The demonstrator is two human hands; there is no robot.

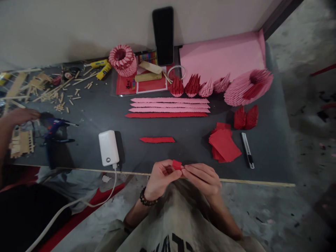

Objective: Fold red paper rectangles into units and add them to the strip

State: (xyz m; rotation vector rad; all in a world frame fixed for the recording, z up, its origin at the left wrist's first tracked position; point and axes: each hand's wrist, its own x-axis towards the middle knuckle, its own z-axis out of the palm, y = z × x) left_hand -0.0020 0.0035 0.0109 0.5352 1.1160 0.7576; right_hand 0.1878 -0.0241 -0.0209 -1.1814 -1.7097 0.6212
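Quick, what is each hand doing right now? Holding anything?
Left hand: fingers closed, pinching the small red folded paper.
Right hand: fingers closed, pinching the same paper from the other side.

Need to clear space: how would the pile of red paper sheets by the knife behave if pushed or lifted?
Probably light and floppy: the red paper sheets look thin and flat. The pile is fanned unevenly, so a push would likely spread the sheets rather than move them together. The utility knife lies close beside it and might get nudged.
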